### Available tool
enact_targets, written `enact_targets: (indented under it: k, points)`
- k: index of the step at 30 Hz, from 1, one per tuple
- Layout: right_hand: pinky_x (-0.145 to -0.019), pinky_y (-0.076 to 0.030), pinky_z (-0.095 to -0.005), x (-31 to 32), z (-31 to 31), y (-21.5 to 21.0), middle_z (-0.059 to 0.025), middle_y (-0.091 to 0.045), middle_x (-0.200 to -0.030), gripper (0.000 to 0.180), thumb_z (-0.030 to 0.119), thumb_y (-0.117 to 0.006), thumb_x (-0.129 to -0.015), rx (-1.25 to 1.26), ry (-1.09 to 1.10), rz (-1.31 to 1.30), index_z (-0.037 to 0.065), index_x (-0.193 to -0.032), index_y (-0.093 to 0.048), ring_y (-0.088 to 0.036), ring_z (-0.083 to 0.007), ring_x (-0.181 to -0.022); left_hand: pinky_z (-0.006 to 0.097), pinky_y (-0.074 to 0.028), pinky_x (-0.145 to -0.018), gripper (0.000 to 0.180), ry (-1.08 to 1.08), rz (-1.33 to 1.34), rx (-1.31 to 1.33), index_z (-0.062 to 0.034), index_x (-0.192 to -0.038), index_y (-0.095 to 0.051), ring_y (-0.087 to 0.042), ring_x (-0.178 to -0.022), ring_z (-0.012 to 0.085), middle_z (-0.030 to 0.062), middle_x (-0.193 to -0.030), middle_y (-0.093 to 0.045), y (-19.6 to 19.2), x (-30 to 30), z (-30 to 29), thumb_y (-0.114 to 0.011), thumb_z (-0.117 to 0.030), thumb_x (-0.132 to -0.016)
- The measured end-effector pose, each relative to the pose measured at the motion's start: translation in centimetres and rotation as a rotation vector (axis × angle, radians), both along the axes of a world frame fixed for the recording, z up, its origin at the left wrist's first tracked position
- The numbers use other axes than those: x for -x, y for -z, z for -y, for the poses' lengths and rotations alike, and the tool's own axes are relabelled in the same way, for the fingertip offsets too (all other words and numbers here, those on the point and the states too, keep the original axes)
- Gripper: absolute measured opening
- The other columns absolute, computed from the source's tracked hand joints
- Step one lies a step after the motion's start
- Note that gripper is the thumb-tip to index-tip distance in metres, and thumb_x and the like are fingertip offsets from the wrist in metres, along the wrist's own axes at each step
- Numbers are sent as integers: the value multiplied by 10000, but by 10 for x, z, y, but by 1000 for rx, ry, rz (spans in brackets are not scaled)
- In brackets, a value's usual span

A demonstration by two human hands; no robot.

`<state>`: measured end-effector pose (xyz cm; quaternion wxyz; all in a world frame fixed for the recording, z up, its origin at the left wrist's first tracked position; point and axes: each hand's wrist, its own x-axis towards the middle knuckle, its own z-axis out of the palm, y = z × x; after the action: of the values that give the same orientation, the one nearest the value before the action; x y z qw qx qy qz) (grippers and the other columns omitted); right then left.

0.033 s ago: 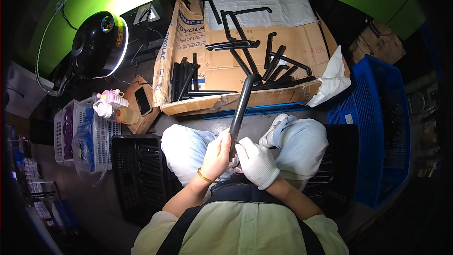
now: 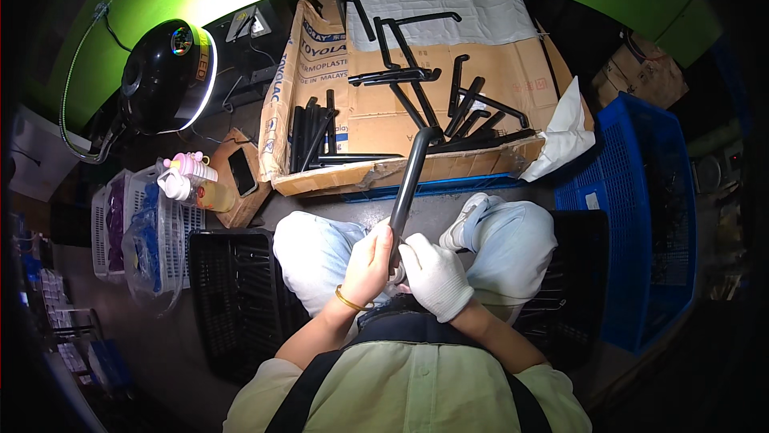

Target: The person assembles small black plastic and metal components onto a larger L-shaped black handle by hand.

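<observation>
Tube (image 2: 410, 181) rises forward from both hands' grip.

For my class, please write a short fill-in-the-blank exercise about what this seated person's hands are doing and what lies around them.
1. Both hands grip a bent black ____.
2. The right hand wears a ____ glove, while the left hand is bare.
3. More black parts lie in a flattened ____ box ahead.
4. The crate on the person's right is ____.

Missing words: tube; white; cardboard; blue
</observation>
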<state>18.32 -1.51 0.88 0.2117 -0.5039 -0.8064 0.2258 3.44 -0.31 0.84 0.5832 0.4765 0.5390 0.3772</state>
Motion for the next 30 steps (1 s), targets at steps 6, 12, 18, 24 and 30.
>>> enact_targets:
  k: [6,12,18,24,30]
  points:
    - [-625,-507,-398,1,1,-8,-142,-582,-883,255,146,-702,-761,83,41,-62,11,-942,-584,-626,-317,-724,203,-375,-473,373,-1,282,51,-65,-1267,-537,-444,-508,49,-12,-644,-496,11,0,2,-392,-321,-1037]
    - [-639,-482,-403,-4,-4,-23,-188,-621,-826,125,103,-487,-960,138,335,-434,20,-977,-579,-623,-376,-762,184,-382,-438,379,-15,606,171,-77,-1266,-455,-468,-466,84,28,-750,-552,7,4,-6,-451,-361,-1014]
    - [-615,-482,-425,-2,6,-20,-196,-624,-763,134,165,-503,-963,304,294,-572,50,-984,-569,-622,-407,-710,204,-370,-502,438,-125,978,367,-67,-1285,-479,-388,-588,72,-20,-748,-443,10,13,-23,-374,-408,-1033]
    - [-578,-474,-350,1,15,-14,-116,-585,-647,174,147,-478,-965,514,146,-634,40,-937,-613,-623,-232,-592,239,-393,-581,443,-96,1145,261,-106,-1263,-497,-395,-617,88,-13,-715,-420,16,12,-30,-335,-449,-1033]
    - [-613,-486,-395,2,8,-28,-139,-606,-675,173,155,-487,-954,594,83,-595,39,-886,-595,-635,-342,-670,300,-424,-673,460,-184,977,173,-50,-1158,-530,-430,-651,123,5,-696,-453,19,8,-29,-317,-440,-1040]
